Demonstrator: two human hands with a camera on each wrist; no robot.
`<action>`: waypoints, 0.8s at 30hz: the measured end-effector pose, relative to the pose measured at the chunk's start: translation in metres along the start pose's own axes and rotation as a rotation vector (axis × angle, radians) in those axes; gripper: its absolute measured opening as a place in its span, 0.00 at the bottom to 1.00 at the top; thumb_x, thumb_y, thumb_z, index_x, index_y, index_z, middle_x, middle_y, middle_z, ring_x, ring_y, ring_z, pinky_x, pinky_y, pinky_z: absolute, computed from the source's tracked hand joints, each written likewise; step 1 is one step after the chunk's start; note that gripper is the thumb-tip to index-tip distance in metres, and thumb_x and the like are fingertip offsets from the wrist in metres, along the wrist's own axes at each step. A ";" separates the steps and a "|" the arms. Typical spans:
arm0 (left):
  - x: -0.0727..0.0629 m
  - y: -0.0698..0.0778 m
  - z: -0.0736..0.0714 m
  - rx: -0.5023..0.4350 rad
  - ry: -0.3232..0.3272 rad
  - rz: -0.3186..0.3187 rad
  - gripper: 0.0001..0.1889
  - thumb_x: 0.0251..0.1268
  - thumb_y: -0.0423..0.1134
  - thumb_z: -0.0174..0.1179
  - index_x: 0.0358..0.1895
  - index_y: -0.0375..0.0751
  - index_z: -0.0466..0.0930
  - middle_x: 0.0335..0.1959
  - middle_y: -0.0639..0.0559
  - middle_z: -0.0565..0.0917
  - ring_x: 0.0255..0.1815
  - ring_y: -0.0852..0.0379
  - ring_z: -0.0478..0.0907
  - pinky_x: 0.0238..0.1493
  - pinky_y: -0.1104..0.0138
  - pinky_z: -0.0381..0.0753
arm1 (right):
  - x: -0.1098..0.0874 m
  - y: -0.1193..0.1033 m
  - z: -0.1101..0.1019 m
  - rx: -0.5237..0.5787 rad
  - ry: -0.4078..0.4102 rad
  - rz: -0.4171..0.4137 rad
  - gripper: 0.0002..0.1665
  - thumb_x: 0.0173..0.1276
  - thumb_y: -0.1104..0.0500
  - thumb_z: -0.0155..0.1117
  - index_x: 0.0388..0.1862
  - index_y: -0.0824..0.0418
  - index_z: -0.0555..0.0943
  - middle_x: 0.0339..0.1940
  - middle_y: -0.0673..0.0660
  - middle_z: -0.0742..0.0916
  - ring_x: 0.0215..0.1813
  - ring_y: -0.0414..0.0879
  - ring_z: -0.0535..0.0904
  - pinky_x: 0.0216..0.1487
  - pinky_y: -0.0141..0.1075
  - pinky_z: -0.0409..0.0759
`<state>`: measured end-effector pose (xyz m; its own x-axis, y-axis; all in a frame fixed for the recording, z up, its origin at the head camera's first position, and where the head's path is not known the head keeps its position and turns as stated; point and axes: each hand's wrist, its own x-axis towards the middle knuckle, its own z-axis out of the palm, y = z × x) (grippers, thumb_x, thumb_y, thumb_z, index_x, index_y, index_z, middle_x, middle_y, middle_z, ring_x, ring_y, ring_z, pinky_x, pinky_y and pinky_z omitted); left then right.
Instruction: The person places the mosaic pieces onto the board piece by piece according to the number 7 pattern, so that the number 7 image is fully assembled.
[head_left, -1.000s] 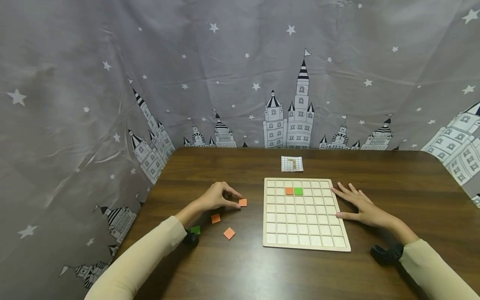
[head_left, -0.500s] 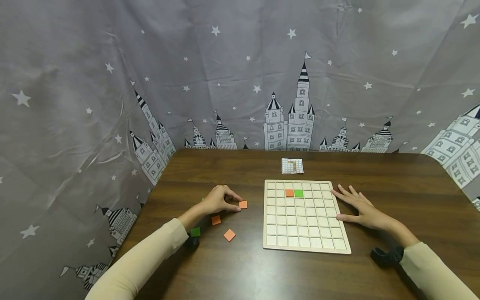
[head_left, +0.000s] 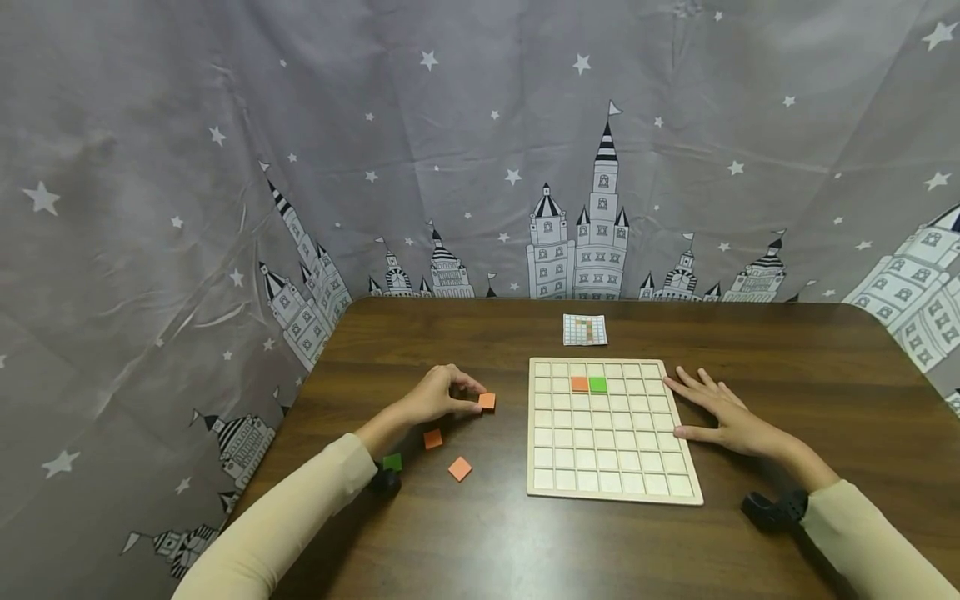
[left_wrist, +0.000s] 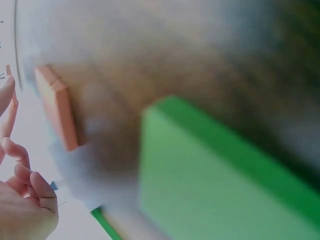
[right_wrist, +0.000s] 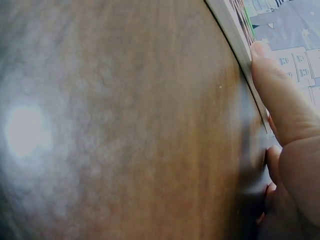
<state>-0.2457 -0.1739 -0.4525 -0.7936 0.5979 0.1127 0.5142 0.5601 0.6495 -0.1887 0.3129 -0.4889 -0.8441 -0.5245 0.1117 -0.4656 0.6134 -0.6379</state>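
In the head view, my left hand (head_left: 435, 396) pinches an orange square tile (head_left: 487, 402) between thumb and fingertips, left of the pale wooden grid board (head_left: 540, 495). The left wrist view shows the curled fingers (left_wrist: 37, 187) of this hand at its left edge. On the board's second row from the back lie an orange tile (head_left: 580, 384) and a green tile (head_left: 597, 384), side by side. My right hand (head_left: 723, 417) lies with fingers spread at the board's right edge. In the right wrist view its thumb (right_wrist: 280, 92) touches the board's side (right_wrist: 240, 55).
Near the left forearm lie two loose orange tiles (head_left: 433, 439) and a green tile (head_left: 392, 462). Another green tile (left_wrist: 106, 225) shows at the bottom of the left wrist view. A small printed grid card (head_left: 585, 330) lies behind the board. A grey castle-print curtain (head_left: 450, 125) hangs behind the table.
The pinched orange tile has risen slightly and tilted, its front edge now showing. My right hand has stayed at the board's edge.
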 end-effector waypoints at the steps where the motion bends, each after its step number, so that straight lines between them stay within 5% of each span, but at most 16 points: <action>1: 0.001 0.001 -0.001 0.005 0.008 -0.002 0.13 0.55 0.34 0.75 0.44 0.36 0.89 0.32 0.47 0.84 0.33 0.47 0.70 0.38 0.65 0.66 | 0.000 0.000 0.000 0.001 0.002 -0.002 0.47 0.67 0.53 0.70 0.80 0.58 0.60 0.77 0.76 0.55 0.74 0.79 0.37 0.67 0.72 0.33; 7: 0.011 0.009 -0.005 0.001 0.045 -0.030 0.14 0.56 0.35 0.74 0.45 0.36 0.88 0.33 0.46 0.83 0.38 0.46 0.72 0.44 0.56 0.71 | 0.000 0.000 -0.003 -0.006 0.012 -0.002 0.47 0.66 0.53 0.70 0.80 0.54 0.60 0.76 0.76 0.56 0.74 0.79 0.38 0.66 0.73 0.34; 12: 0.021 0.018 -0.006 -0.013 0.042 -0.077 0.14 0.58 0.37 0.73 0.48 0.38 0.88 0.38 0.50 0.83 0.41 0.52 0.71 0.47 0.59 0.71 | 0.001 -0.001 -0.005 -0.006 0.011 -0.001 0.47 0.66 0.53 0.71 0.80 0.54 0.61 0.76 0.76 0.57 0.74 0.79 0.39 0.66 0.73 0.35; 24: 0.049 0.042 0.004 -0.043 0.016 -0.070 0.15 0.60 0.39 0.72 0.49 0.40 0.88 0.46 0.49 0.86 0.45 0.50 0.72 0.51 0.58 0.71 | 0.000 0.002 0.000 -0.002 0.016 -0.011 0.46 0.66 0.53 0.71 0.79 0.56 0.61 0.76 0.76 0.57 0.74 0.80 0.39 0.66 0.72 0.35</action>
<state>-0.2619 -0.1185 -0.4233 -0.8324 0.5487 0.0778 0.4433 0.5750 0.6877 -0.1895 0.3140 -0.4898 -0.8431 -0.5217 0.1307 -0.4754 0.6092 -0.6348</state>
